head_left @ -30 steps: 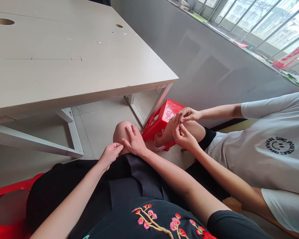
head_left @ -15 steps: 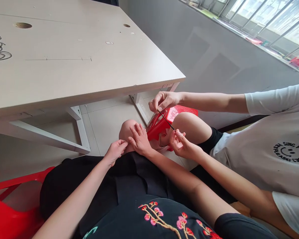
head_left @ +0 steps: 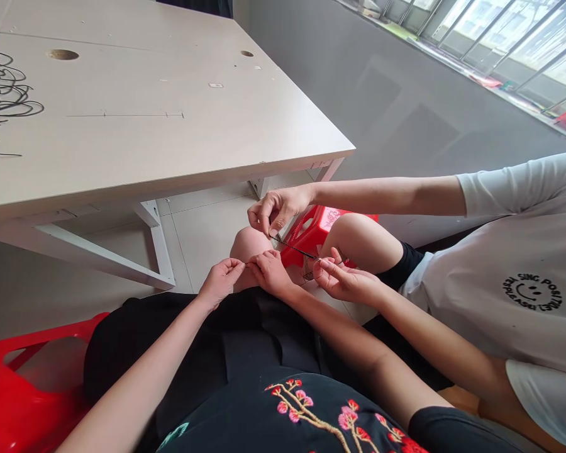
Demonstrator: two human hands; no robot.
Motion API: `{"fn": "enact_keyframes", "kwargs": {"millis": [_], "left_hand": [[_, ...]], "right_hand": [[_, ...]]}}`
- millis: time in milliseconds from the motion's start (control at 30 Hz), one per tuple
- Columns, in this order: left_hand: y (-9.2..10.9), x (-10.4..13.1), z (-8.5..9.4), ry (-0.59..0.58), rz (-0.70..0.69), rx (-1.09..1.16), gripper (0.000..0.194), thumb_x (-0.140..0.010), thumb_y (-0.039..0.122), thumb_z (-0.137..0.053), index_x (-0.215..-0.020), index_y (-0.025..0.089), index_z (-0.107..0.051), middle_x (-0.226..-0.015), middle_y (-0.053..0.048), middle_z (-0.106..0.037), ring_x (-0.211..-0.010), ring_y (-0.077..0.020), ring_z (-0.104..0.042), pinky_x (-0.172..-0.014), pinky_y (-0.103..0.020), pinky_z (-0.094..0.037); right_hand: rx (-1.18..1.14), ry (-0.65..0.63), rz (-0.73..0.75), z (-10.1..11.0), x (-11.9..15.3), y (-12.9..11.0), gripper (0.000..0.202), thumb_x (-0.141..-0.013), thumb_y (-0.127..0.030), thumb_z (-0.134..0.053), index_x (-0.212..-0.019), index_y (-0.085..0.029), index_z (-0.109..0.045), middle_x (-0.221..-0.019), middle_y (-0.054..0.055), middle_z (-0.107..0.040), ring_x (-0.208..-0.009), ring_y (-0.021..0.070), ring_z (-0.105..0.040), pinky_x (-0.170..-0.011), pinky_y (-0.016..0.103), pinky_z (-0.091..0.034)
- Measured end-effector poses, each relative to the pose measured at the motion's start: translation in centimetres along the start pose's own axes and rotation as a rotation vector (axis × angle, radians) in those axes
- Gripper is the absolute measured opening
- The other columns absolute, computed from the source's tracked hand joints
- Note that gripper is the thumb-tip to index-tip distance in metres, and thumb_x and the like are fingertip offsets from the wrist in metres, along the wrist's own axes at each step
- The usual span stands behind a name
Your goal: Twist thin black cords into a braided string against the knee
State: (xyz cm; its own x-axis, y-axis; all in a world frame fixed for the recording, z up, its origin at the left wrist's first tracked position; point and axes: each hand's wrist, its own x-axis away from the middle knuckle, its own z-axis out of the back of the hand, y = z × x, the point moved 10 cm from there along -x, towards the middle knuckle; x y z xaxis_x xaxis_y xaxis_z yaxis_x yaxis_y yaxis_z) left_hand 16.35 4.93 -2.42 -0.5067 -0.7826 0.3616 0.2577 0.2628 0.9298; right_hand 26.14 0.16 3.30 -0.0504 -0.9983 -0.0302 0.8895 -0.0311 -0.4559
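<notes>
Head view — left hand & right hand fingertip-to-fingertip on knee

the table looks like pale wood, smooth and matt. the stool is shiny red plastic, and so is the chair. the skirt is soft black cloth, matt. the shirt is white cloth. the cord is thin, black and smooth.
</notes>
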Motion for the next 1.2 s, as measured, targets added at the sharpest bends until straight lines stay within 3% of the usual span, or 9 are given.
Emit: {"fn": "enact_keyframes", "kwargs": {"millis": [67,133,233,367,600,767,900,1067,1200], "left_hand": [[0.1,0.0,-0.3,-0.026,-0.023,-0.006,0.035,-0.066,0.050,-0.062,-0.078,0.016,-0.057,-0.054,0.004,-0.049,-0.049,-0.0081,-0.039,-0.047,-0.021,-0.029],[0.2,0.1,-0.7,-0.055,-0.047,-0.021,0.037,-0.068,0.051,-0.060,-0.078,0.016,-0.057,-0.060,0.003,-0.053,-0.053,-0.0086,-0.042,-0.052,-0.021,-0.032],[0.3,0.2,-1.3,-0.091,-0.079,-0.071,0.036,-0.070,0.051,-0.059,-0.078,0.016,-0.058,-0.067,0.001,-0.056,-0.060,-0.0100,-0.046,-0.058,-0.022,-0.035],[0.1,0.3,-1.8,-0.112,-0.072,-0.133,0.034,-0.072,0.050,-0.057,-0.076,0.016,-0.057,-0.064,0.003,-0.053,-0.058,-0.0091,-0.044,-0.056,-0.021,-0.034],[0.0,1.1,-3.6,-0.266,-0.026,-0.126,0.034,-0.071,0.047,-0.060,-0.085,0.016,-0.059,-0.060,0.004,-0.053,-0.055,-0.0090,-0.044,-0.057,-0.022,-0.034],[0.3,1.1,-2.7,-0.156,-0.005,-0.063,0.029,-0.071,0.044,-0.060,-0.077,0.016,-0.059,-0.061,0.004,-0.052,-0.052,-0.0071,-0.038,-0.052,-0.021,-0.029],[-0.8,0.9,-1.6,-0.081,0.077,-0.060,0.029,-0.067,0.044,-0.063,-0.074,0.016,-0.059,-0.057,0.005,-0.049,-0.049,-0.0066,-0.035,-0.049,-0.021,-0.027],[-1.8,0.9,-0.7,-0.025,0.171,-0.076,0.027,-0.065,0.042,-0.064,-0.071,0.017,-0.057,-0.050,0.006,-0.041,-0.046,-0.0068,-0.033,-0.046,-0.021,-0.023],[-1.9,1.3,-0.9,-0.033,0.258,-0.062,0.022,-0.068,0.037,-0.061,-0.067,0.017,-0.051,-0.047,0.008,-0.032,-0.043,-0.0055,-0.027,-0.043,-0.019,-0.018]], "right_hand": [[-0.078,-0.147,0.051,1.8,-1.6,-0.2,0.059,-0.095,-0.047,-0.013,-0.105,-0.018,-0.063,-0.092,0.005,-0.062,-0.093,0.0192,-0.058,-0.089,0.040,-0.039],[-0.275,-0.609,0.381,2.7,-2.2,-3.2,0.047,-0.088,-0.052,-0.039,-0.099,-0.014,-0.065,-0.094,0.007,-0.062,-0.089,0.0177,-0.057,-0.080,0.031,-0.042],[-0.374,-0.749,0.522,8.0,-5.6,-3.7,0.044,-0.074,-0.055,-0.061,-0.081,-0.012,-0.068,-0.090,0.005,-0.059,-0.081,0.0126,-0.055,-0.071,0.024,-0.042],[-0.567,-0.979,0.665,10.1,-5.9,-5.1,0.036,-0.073,-0.044,-0.067,-0.084,-0.009,-0.068,-0.090,0.005,-0.055,-0.084,0.0119,-0.053,-0.074,0.023,-0.043],[-0.560,-0.956,0.641,8.9,-5.3,-4.5,0.032,-0.074,-0.041,-0.067,-0.083,-0.010,-0.068,-0.088,0.005,-0.056,-0.079,0.0111,-0.053,-0.069,0.022,-0.043],[-0.445,-0.843,0.540,9.6,-6.0,-3.3,0.029,-0.074,-0.041,-0.065,-0.082,-0.014,-0.068,-0.085,0.004,-0.060,-0.079,0.0120,-0.055,-0.070,0.023,-0.043],[-0.460,-0.671,0.447,10.5,-2.1,-0.1,0.019,-0.081,-0.032,-0.057,-0.093,-0.022,-0.068,-0.084,0.001,-0.062,-0.082,0.0137,-0.056,-0.070,0.027,-0.044],[-0.463,-0.633,0.358,9.2,5.6,4.9,0.033,-0.082,-0.031,-0.052,-0.114,-0.029,-0.061,-0.100,0.001,-0.063,-0.087,0.0156,-0.056,-0.076,0.033,-0.045],[-0.508,-0.414,0.253,9.9,7.2,7.2,0.040,-0.081,-0.044,-0.053,-0.116,-0.025,-0.061,-0.105,0.004,-0.064,-0.093,0.0144,-0.055,-0.087,0.032,-0.042]]}}
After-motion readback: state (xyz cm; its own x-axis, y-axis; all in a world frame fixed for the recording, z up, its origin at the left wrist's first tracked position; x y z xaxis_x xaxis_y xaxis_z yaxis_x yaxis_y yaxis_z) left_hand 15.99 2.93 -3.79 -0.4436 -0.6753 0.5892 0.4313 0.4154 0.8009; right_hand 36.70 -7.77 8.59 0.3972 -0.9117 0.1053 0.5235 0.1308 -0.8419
